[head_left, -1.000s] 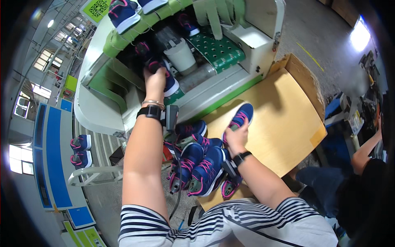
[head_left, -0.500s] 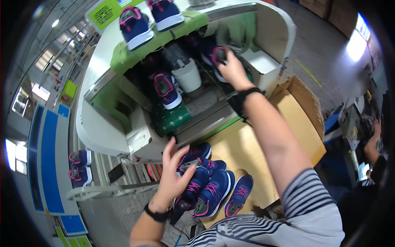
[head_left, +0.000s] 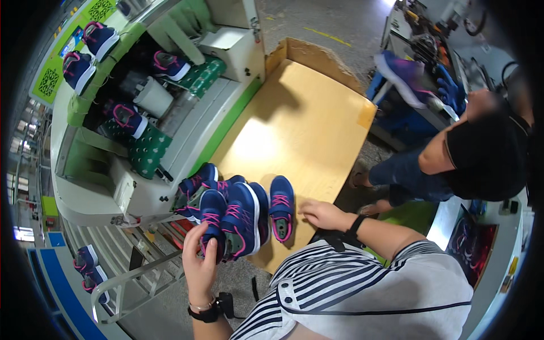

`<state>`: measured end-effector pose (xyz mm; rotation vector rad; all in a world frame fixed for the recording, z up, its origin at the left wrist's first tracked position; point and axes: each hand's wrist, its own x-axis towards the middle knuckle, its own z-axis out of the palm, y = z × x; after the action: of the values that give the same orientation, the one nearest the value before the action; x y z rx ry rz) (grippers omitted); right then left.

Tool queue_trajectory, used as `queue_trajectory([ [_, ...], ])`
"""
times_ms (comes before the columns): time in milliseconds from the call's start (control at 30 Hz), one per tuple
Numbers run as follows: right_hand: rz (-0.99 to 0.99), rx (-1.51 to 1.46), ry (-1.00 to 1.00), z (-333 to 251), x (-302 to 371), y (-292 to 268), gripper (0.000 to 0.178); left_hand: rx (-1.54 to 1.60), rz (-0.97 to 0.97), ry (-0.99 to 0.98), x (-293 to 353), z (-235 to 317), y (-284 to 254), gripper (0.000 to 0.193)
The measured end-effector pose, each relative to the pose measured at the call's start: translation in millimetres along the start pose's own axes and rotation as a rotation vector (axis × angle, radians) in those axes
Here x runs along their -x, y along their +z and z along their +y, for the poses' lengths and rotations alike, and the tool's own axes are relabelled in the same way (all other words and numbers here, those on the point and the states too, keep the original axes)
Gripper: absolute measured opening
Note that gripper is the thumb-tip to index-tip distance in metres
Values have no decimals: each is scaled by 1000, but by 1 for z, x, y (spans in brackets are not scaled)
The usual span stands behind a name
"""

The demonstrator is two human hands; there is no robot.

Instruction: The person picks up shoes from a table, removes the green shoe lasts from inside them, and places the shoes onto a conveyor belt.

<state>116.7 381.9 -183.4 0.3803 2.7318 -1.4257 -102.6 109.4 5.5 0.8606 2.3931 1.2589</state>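
Note:
Navy shoes with pink laces and white soles stand bunched at the near left end of a wooden table. My left hand (head_left: 199, 263) is closed around the heel end of one navy shoe (head_left: 212, 212) on the left of the bunch. Right beside that one is a larger-looking navy shoe (head_left: 242, 212), tilted so its white sole edge shows. A separate navy shoe (head_left: 281, 207) lies just right of the bunch. My right hand (head_left: 324, 215) is at the table's near right edge, fingers loosely bent and apart, holding nothing, a short gap from that separate shoe.
A white machine (head_left: 221, 110) stands left of the wooden table (head_left: 272, 136), with shoes on its green belts and on top. Cardboard (head_left: 323, 65) rims the table's far side. At right a person (head_left: 481, 153) holds a navy shoe (head_left: 402, 79). A metal rail (head_left: 130, 283) is at lower left.
The view has swung right. My right hand has left the shoe on the machine's far belt and come back to the table. My left hand has closed on a shoe in the bunch.

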Motion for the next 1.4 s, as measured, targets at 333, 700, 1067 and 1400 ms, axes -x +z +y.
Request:
queue_trajectory([
  [333, 493, 108, -40, -20, -31, -18, 37, -69, -385, 305, -14, 49, 77, 38],
  [700, 193, 646, -261, 18, -235, -47, 77, -145, -368, 4, -49, 41, 56, 41],
  [1067, 11, -461, 345, -7, -41, 2, 98, -205, -815, 150, -256, -57, 209, 98],
  [1400, 376, -340, 288, -63, -27, 71, 101, 949, -497, -379, -224, 23, 179, 39],
])
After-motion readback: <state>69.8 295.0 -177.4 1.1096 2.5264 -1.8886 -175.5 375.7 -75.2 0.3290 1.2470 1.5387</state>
